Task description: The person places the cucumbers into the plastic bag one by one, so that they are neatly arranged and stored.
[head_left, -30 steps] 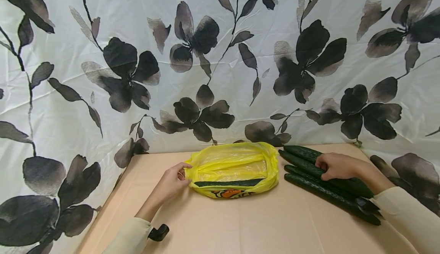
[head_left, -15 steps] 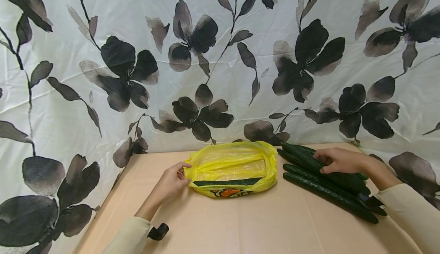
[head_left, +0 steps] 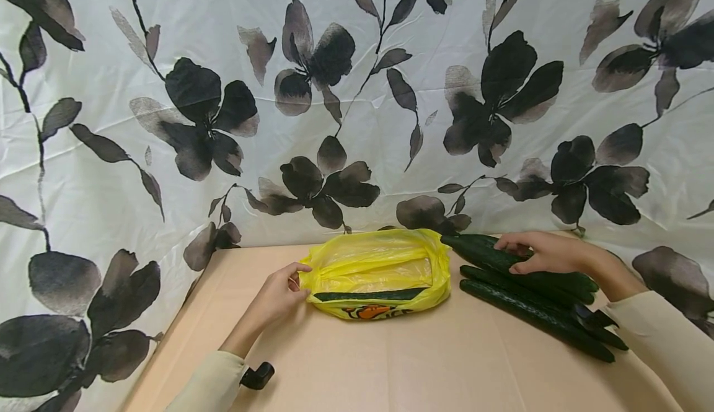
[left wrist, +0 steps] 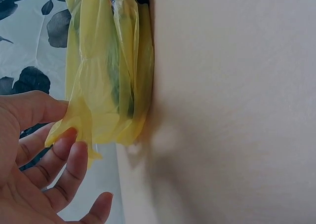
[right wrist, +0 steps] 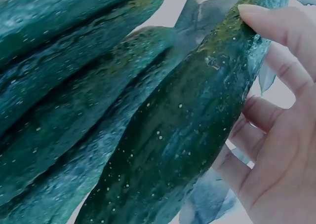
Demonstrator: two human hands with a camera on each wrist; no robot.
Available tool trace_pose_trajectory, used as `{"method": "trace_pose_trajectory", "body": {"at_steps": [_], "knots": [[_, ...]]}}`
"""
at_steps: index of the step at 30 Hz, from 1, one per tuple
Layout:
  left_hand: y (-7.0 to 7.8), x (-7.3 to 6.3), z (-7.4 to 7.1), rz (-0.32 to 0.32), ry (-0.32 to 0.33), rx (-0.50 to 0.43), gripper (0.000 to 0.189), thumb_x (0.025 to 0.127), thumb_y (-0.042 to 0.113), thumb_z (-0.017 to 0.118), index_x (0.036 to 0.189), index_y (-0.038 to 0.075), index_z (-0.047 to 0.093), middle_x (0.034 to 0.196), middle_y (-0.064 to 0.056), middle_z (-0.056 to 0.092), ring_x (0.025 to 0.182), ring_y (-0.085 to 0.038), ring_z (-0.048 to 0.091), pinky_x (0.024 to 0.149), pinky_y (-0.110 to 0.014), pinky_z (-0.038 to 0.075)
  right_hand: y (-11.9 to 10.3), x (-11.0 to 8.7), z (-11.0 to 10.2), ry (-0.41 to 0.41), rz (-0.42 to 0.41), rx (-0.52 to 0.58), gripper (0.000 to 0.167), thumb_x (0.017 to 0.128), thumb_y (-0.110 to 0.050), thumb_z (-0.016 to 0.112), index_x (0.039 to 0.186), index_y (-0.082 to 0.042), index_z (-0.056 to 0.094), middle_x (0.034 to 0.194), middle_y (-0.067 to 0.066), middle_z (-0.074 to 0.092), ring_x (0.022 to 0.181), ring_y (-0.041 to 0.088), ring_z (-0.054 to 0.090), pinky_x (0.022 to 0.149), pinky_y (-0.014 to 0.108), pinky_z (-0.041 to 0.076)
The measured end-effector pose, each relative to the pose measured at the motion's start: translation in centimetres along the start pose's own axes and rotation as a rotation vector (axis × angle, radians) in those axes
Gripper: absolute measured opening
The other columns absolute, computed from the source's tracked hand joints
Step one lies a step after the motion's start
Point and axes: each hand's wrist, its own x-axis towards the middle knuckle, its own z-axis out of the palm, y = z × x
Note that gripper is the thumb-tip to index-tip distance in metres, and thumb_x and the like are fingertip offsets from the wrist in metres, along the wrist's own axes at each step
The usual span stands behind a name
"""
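Observation:
A yellow plastic bag (head_left: 379, 257) lies on the table, with a long dark green shape (head_left: 370, 296) showing through its near side. My left hand (head_left: 281, 291) pinches the bag's gathered left end; in the left wrist view the thumb and fingers (left wrist: 71, 157) hold the thin plastic. To the right of the bag, my right hand (head_left: 552, 254) grips a cucumber (head_left: 471, 249) from above, its far tip at the bag's right edge. The right wrist view shows the thumb and curled fingers around this cucumber (right wrist: 168, 130), which lies tilted beside several others.
Several more cucumbers (head_left: 530, 319) lie side by side under and in front of my right hand. The table (head_left: 424, 362) has a peach surface. Behind it hangs a white cloth (head_left: 390, 183) with dark flowers. A black wrist device (head_left: 258, 376) sits at my left cuff.
My right hand has moved slightly back and left, bringing the gripped cucumber away from the others and its tip closer to the bag. My left hand and the bag have stayed in place.

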Motion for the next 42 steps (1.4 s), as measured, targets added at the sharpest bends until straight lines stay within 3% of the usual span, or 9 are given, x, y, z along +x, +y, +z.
{"method": "trace_pose_trajectory", "body": {"at_steps": [5,10,23,35,42], "knots": [[0.0,-0.3,0.1,0.028,0.011,0.001,0.046,0.079,-0.002,0.077,0.124,0.002,0.066,0.083,-0.004,0.056,0.076,-0.014,0.056,0.067,-0.025,0.047,-0.7,0.6,-0.2,-0.005,-0.018,0.014,0.056,0.093,-0.038,0.073,0.138,-0.009,0.057,0.117,0.0,0.062,0.098,0.009,0.056,0.08,0.033,0.051],[0.1,-0.4,0.1,0.013,0.005,-0.004,0.047,0.08,-0.003,0.077,0.125,0.002,0.066,0.084,-0.004,0.056,0.077,-0.015,0.056,0.068,-0.025,0.047,-1.7,1.3,-0.5,-0.004,-0.043,0.038,0.054,0.092,-0.036,0.074,0.137,-0.011,0.058,0.121,0.001,0.063,0.101,0.011,0.056,0.082,0.034,0.052],[0.3,-0.4,0.1,-0.003,0.006,0.0,0.047,0.08,-0.003,0.077,0.125,0.004,0.066,0.084,-0.004,0.056,0.077,-0.015,0.055,0.068,-0.026,0.046,-4.9,3.8,-1.0,-0.023,-0.109,0.027,0.048,0.092,-0.026,0.075,0.136,-0.016,0.06,0.107,-0.005,0.059,0.094,0.015,0.052,0.077,0.03,0.049],[0.3,-0.4,0.1,-0.005,0.003,0.003,0.047,0.081,-0.002,0.078,0.126,0.004,0.065,0.084,-0.004,0.056,0.077,-0.016,0.055,0.068,-0.026,0.046,-7.9,5.7,-1.8,-0.037,-0.135,0.022,0.048,0.094,-0.029,0.073,0.138,-0.017,0.058,0.119,-0.003,0.061,0.106,0.018,0.055,0.086,0.039,0.051],[0.3,-0.5,0.1,-0.01,-0.003,0.0,0.047,0.081,-0.002,0.078,0.126,0.004,0.066,0.084,-0.004,0.055,0.077,-0.016,0.055,0.068,-0.026,0.045,-9.4,7.1,-1.6,-0.032,-0.18,0.0,0.047,0.092,-0.026,0.074,0.137,-0.019,0.06,0.114,-0.006,0.061,0.103,0.016,0.056,0.088,0.038,0.052]]}}
